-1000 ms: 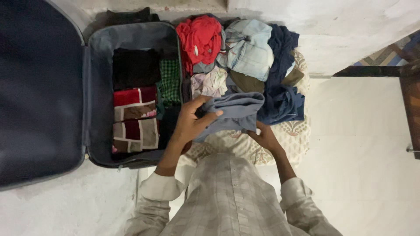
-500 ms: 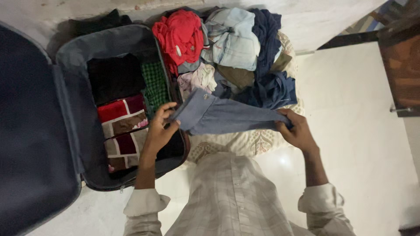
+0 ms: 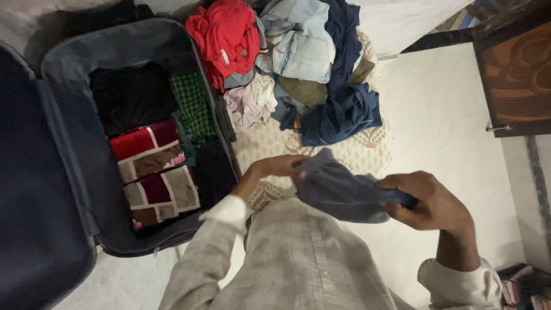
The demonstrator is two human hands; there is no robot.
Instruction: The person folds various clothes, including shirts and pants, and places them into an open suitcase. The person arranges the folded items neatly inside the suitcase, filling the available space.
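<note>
Close against my chest, my left hand (image 3: 274, 167) and right hand (image 3: 427, 198) are each clamped on an end of the grey-blue garment (image 3: 341, 189), which hangs bunched between them above the patterned cushion (image 3: 367, 150). To my left lies the open suitcase (image 3: 63, 80), with folded maroon-and-cream cloths (image 3: 150, 172) and a green checked cloth (image 3: 194, 106) packed inside. Beyond the cushion sits the loose pile: a red garment (image 3: 227, 34), pale denim (image 3: 298, 43) and navy clothes (image 3: 341, 112). As I judge it, the fabric is slack and uneven in my grip, so a fold made from this hold could come out crooked or bulky. If one end slips, the garment could drop onto the white floor (image 3: 447, 115) and unfold.
</note>
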